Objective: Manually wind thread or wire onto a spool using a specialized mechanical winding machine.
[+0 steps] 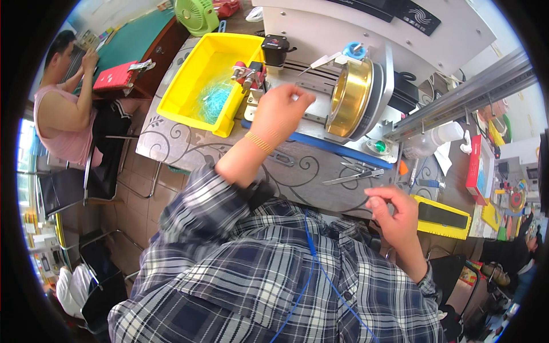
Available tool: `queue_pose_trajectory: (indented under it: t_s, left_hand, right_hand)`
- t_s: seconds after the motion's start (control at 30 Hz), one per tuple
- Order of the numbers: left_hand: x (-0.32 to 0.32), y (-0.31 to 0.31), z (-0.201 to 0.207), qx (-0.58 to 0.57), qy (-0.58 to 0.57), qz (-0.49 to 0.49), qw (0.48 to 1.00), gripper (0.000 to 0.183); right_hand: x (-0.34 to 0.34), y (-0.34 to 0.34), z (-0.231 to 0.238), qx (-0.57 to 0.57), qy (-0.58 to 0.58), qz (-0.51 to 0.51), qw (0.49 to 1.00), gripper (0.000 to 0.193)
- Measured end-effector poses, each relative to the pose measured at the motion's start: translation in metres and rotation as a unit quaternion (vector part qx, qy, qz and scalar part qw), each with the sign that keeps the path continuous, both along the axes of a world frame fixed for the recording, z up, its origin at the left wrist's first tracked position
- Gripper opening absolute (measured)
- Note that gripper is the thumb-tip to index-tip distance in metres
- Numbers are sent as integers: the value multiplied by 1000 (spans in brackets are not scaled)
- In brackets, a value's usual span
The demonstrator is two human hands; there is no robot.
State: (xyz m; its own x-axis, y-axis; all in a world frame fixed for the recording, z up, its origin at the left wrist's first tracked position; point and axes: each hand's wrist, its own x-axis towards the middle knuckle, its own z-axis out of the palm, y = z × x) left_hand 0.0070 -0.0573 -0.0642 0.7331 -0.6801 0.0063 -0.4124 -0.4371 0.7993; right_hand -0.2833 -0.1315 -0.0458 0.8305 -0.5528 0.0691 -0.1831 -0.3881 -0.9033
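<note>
In the head view, the person's left hand (280, 108) reaches forward over the patterned tabletop (189, 146) to the winding machine (343, 63), its fingers curled together at the metal plate just left of the brass-coloured spool (349, 97); whether they pinch anything there cannot be told, since the back of the hand hides the fingertips. A tan band sits on that wrist. The yellow bin (189, 86), with a tuft of pale blue wire (214, 100) lying in it, stands just left of the hand, and a small red-and-metal clamp sits between bin and hand. The right hand (397, 214) hovers low near the table's front edge, thumb and forefinger pressed together as if on something too thin to make out. Tweezers (354, 177) lie on the table just above this hand, apart from it, and a yellow-and-black block (443, 217) rests just to its right. A thin blue cord (311, 263) runs down the plaid shirt. Another person sits at a green table far left.
</note>
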Motion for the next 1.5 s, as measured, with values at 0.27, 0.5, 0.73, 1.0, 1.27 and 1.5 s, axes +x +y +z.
queue_pose_trajectory:
  t_s: [0.27,0.5,0.73,1.0,1.27,1.5]
  left_hand:
    - [-38,70,60,-97,606,-209,762,31]
    - [-20,48,66,-142,609,-265,734,33]
    - [-23,3,48,-209,446,-321,809,24]
    - [-3,4,42,-199,450,-365,790,19]
    - [3,8,37,-211,468,-369,775,17]
    - [2,7,35,-217,455,-363,784,16]
  right_hand:
    - [86,9,62,-59,-90,46,993,33]
    - [101,1,92,12,-63,-37,997,30]
    - [139,-59,124,-375,8,-75,924,26]
    - [153,-66,131,-466,97,-19,879,24]
    - [157,-68,139,-492,144,-17,858,22]
    - [164,-62,141,-499,156,-51,851,21]
